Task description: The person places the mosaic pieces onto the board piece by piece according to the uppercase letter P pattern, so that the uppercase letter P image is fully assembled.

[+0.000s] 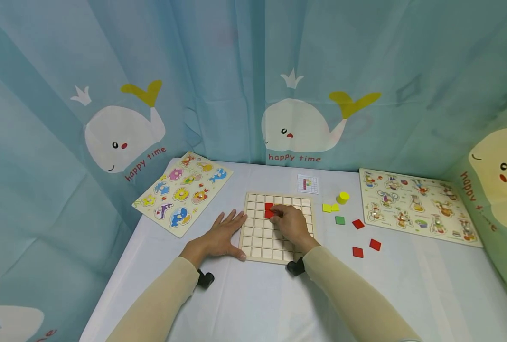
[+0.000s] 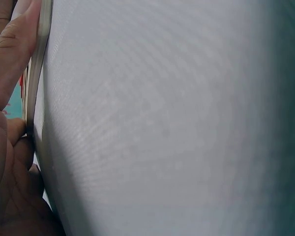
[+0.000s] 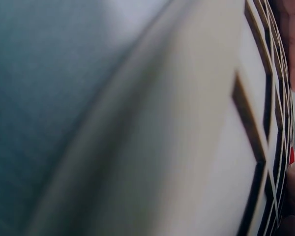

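Note:
A square wooden grid board lies on the white table. My left hand rests along its left side, fingers spread, with the thumb at the near left corner. In the left wrist view, the thumb lies against the board's edge. Over the upper middle of the grid, my right hand pinches a red square tile between thumb and fingertips, low at the cells. Another bit of red shows just beyond it. In the right wrist view, only a sliver of red tile appears beside the thumb.
Right of the board lie yellow tiles, a green tile, several red tiles and a yellow cylinder. A printed grid card lies behind. Picture puzzle boards stand left and right, near the whale curtain.

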Demonstrator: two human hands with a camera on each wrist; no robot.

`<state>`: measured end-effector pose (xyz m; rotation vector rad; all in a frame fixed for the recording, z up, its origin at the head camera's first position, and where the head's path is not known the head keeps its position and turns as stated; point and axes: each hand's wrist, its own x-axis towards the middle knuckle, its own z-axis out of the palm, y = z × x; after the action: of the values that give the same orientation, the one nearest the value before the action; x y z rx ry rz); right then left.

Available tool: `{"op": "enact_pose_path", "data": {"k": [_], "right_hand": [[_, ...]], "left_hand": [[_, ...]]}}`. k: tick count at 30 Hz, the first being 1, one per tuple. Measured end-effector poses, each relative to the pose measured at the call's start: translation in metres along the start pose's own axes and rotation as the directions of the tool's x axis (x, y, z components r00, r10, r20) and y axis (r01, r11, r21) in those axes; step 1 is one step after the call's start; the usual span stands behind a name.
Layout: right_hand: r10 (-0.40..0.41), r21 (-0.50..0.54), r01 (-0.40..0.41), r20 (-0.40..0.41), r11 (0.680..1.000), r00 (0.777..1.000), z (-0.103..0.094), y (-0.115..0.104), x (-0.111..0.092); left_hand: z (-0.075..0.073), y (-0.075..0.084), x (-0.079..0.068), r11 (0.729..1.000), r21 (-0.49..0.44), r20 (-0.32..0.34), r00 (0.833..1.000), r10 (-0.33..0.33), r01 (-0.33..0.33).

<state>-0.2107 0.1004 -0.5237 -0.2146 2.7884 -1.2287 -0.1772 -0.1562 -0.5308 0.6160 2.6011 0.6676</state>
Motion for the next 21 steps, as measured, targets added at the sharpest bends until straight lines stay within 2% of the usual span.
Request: {"op": "enact_pose_path", "data": {"k": [10, 21], "right_hand": [[-0.005, -0.002, 0.005, -0.006, 1.0, 1.0, 0.0002, 0.001, 0.0003], [-0.012, 0.001, 0.012, -0.016, 1.0, 1.0, 0.0006, 0.0024, 0.0]], "left_hand": [[-0.0005, 0.0005, -0.0002, 1.0, -0.012, 0.003, 1.0, 0.003, -0.003], [0.0011, -0.0027, 0.0008, 0.997, -0.058, -0.019, 0.999, 0.041, -0.042]]}}
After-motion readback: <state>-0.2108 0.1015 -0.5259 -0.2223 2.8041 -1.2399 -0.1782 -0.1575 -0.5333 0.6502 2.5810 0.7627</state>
